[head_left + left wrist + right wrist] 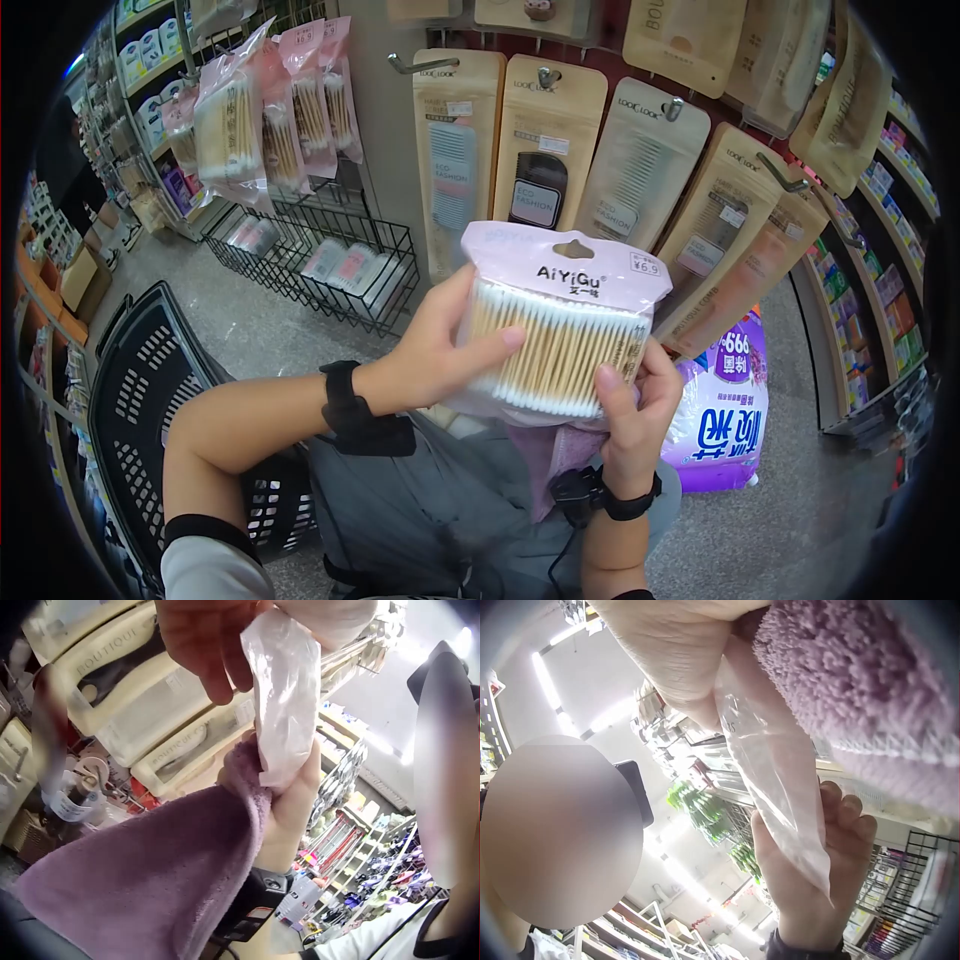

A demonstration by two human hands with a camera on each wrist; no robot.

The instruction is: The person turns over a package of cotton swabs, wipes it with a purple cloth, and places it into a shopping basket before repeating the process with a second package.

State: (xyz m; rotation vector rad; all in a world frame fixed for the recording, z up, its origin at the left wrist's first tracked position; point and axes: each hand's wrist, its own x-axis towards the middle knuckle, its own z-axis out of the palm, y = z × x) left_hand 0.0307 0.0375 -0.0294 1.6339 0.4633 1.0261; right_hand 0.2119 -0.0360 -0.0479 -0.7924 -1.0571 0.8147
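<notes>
A pink-topped pack of cotton swabs (560, 340) is held upright between both hands in the head view. The left hand (445, 340) grips its left side, thumb across the front. At the lower right corner the right hand (640, 415) pinches the pack, thumb in front. A purple cloth (550, 465) hangs below the pack by the right hand; in the left wrist view the cloth (150, 877) is held in the right hand (289, 817) together with the pack (281, 697). The right wrist view shows the pack's underside (780, 780) and the left hand (810, 877) beyond it.
Packaged combs (540, 150) hang on hooks ahead, and more swab packs (230, 120) hang at upper left. Below those is a wire basket (385, 300). A black shopping basket (130, 400) stands at the left, a purple detergent bag (715, 430) at the right.
</notes>
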